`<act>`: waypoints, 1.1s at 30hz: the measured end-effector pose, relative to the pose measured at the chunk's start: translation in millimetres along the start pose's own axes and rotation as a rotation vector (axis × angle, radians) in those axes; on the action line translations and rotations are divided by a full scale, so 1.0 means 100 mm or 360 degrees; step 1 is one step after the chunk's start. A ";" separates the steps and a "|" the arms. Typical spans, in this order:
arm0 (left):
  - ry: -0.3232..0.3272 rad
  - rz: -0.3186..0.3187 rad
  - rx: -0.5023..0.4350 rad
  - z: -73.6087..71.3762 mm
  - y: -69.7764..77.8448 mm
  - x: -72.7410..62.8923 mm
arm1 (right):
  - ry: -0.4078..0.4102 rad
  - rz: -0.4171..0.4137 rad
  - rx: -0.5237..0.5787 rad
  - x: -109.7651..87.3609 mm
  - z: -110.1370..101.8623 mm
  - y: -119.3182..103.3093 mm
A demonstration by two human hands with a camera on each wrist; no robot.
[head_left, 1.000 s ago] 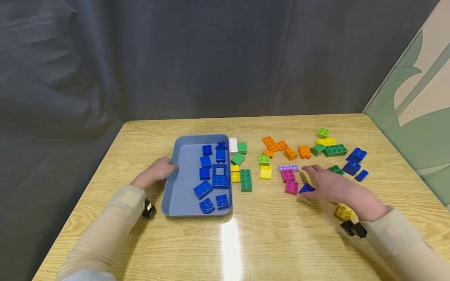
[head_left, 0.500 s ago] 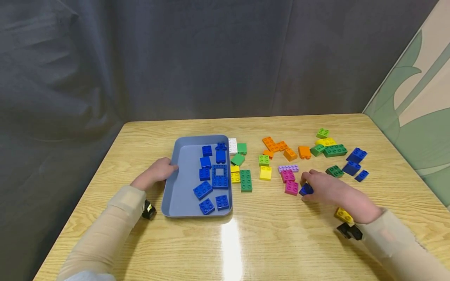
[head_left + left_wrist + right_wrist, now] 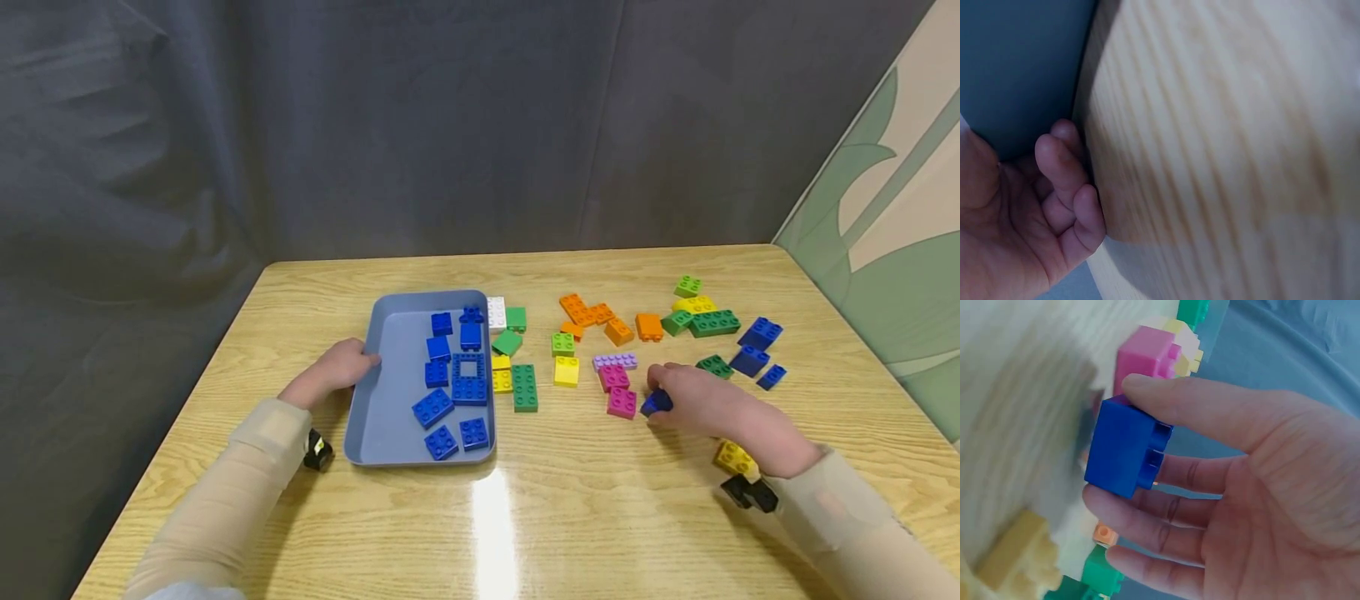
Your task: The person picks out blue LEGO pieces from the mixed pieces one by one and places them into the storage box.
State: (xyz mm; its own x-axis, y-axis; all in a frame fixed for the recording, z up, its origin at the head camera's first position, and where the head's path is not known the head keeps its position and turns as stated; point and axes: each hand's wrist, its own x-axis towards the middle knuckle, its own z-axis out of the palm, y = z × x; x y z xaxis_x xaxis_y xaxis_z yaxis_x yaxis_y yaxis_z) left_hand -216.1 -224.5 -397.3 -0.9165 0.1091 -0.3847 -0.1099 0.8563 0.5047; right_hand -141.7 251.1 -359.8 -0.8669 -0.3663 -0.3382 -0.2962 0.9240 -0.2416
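My right hand (image 3: pixel 697 402) pinches a blue toy brick (image 3: pixel 1121 447) between the thumb and the fingers, close over the table at the right. In the right wrist view the brick's studs face the palm. Just left of it lie two magenta bricks (image 3: pixel 622 402). My left hand (image 3: pixel 341 363) grips the left wall of a grey-blue tray (image 3: pixel 358 425), the thumb over the rim and the fingers curled outside it. In the left wrist view those fingers (image 3: pixel 1060 165) lie low beside the tabletop. Several blue bricks (image 3: pixel 432 407) sit in the tray's right half.
Three more blue bricks (image 3: pixel 750 359) lie at the far right near green bricks (image 3: pixel 715 323). Orange bricks (image 3: pixel 577 309) are at the back middle. A long green brick (image 3: pixel 525 388) and a white brick (image 3: pixel 497 314) stand along the tray's right side. A yellow brick (image 3: pixel 735 458) lies below my right wrist.
My right hand has closed its thumb and fingers on the blue brick, which has moved slightly right over the last half second. The left hand and the tray stay in place.
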 end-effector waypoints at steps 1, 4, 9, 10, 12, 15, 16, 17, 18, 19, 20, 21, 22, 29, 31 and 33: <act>0.0002 -0.0003 -0.0002 0.00 0.00 0.00 | 0.0013 -0.0008 -0.0009 0.00 -0.02 0.00; -0.0001 0.0009 0.0005 0.00 0.00 0.00 | 0.0050 -0.0025 -0.0053 0.00 -0.09 -0.01; 0.0007 0.0012 0.0012 0.01 -0.01 0.01 | 0.0133 -0.0057 -0.0127 0.05 -0.22 -0.08; 0.0009 0.0008 0.0013 0.01 -0.01 0.01 | 0.0155 -0.0066 -0.0138 0.06 -0.24 -0.10; 0.0009 0.0008 0.0013 0.01 -0.01 0.01 | 0.0189 -0.0091 -0.0154 0.09 -0.30 -0.13; 0.0005 0.0012 0.0014 0.00 -0.01 0.02 | 0.0214 -0.0116 -0.0161 0.15 -0.38 -0.18; 0.0003 0.0016 0.0012 0.00 -0.01 0.02 | 0.0221 -0.0120 -0.0163 0.18 -0.41 -0.19; 0.0004 0.0018 0.0011 0.00 -0.01 0.02 | 0.0227 -0.0130 -0.0164 0.20 -0.44 -0.21; 0.0005 0.0021 0.0013 -0.01 -0.02 0.03 | 0.0230 -0.0137 -0.0162 0.23 -0.47 -0.23; 0.0002 0.0027 0.0016 -0.01 -0.02 0.03 | 0.0238 -0.0139 -0.0154 0.25 -0.49 -0.26; 0.0000 0.0026 0.0017 -0.01 -0.02 0.03 | 0.0246 -0.0148 -0.0150 0.28 -0.51 -0.27; -0.0003 0.0023 0.0020 -0.01 -0.01 0.03 | 0.0255 -0.0158 -0.0150 0.31 -0.53 -0.29; -0.0004 0.0019 0.0021 -0.01 -0.01 0.03 | 0.0269 -0.0174 -0.0159 0.34 -0.54 -0.32; 0.0004 0.0032 0.0055 -0.02 0.02 0.02 | 0.0313 -0.0308 -0.0242 0.56 -0.61 -0.52; 0.0003 0.0037 0.0057 -0.02 0.01 0.02 | 0.0324 -0.0370 -0.0241 0.63 -0.62 -0.59; -0.0001 0.0037 0.0059 -0.02 0.01 0.02 | 0.0332 -0.0420 -0.0238 0.69 -0.61 -0.66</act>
State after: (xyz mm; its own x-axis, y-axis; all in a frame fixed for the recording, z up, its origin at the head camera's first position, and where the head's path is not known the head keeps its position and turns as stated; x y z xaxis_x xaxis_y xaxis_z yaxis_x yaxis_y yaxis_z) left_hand -218.5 -224.8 -395.8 -0.9183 0.1295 -0.3740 -0.0745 0.8716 0.4846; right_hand -207.0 171.7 -311.6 -0.8113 -0.5783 -0.0857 -0.5626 0.8121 -0.1547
